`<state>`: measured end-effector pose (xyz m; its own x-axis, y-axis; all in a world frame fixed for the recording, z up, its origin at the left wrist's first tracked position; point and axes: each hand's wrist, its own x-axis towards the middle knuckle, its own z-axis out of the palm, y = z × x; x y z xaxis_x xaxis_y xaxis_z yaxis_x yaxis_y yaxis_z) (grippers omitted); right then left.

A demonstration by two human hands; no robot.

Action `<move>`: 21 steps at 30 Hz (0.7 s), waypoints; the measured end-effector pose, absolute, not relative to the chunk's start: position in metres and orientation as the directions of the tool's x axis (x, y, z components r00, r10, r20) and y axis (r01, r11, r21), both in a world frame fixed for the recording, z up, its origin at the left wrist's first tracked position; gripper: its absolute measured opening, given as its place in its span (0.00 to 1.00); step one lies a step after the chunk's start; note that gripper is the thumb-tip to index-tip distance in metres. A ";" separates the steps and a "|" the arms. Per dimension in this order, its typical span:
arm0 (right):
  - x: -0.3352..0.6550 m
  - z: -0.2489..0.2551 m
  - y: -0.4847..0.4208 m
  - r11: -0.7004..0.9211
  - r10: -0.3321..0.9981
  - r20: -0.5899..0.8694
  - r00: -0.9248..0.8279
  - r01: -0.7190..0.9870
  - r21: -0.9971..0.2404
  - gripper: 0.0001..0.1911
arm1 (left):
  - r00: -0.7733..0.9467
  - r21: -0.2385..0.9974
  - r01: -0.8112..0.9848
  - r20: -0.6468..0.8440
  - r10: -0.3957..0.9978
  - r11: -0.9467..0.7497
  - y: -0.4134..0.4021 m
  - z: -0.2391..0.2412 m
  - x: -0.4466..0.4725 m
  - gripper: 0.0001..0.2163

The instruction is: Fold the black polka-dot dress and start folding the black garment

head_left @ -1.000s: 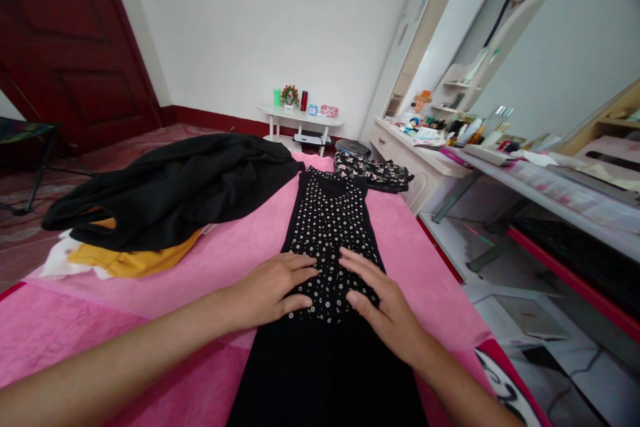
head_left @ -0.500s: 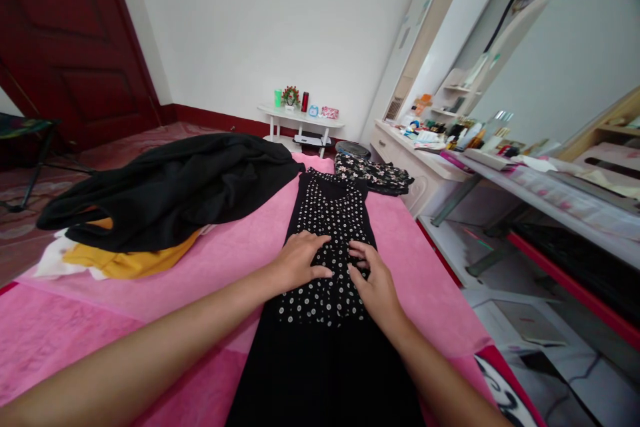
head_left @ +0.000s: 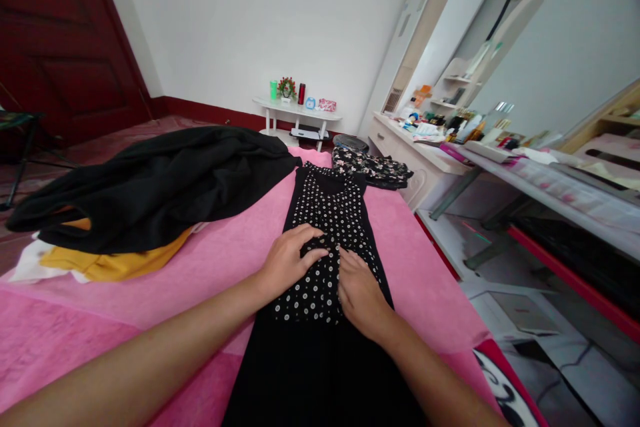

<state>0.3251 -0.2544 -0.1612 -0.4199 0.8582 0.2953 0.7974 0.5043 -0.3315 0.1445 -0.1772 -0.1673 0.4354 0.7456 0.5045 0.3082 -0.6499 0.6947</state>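
A black dress [head_left: 330, 360] with a white-dotted upper part lies spread lengthwise in front of me, its neckline at the far end. On the left half of the dotted part rests my left hand [head_left: 293, 260], with thumb and fingers apart. My right hand [head_left: 364, 293] lies flat on the right half, fingers stretched out and close together, their tips near the dress's middle line. A small gap separates the two hands. I see no fabric gripped in either one.
The dress lies on a pink bed cover [head_left: 420, 267]. To the left is a black garment [head_left: 165, 180] over a yellow one [head_left: 115, 263]. Folded floral clothing [head_left: 373, 168] lies beyond. A dressing table [head_left: 400, 143] and a glass-topped desk [head_left: 545, 187] stand right; a small white table [head_left: 295, 109] stands behind.
My right hand has turned flatter and moved in toward the dress's middle. My left hand has shifted slightly left and up, with its thumb nearer the fingers. The view has shifted slightly.
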 end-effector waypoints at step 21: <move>0.434 -0.148 -0.340 0.508 0.861 0.089 -0.501 0.843 -0.174 0.32 | 0.903 0.472 0.335 0.086 0.421 -0.815 -0.225 -0.132 0.033 0.36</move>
<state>0.4340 -0.3402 -0.1481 -0.5006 0.8611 0.0895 0.8434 0.5084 -0.1740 0.0326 -0.2253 -0.1315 0.9031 0.4207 0.0858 0.3350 -0.8155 0.4720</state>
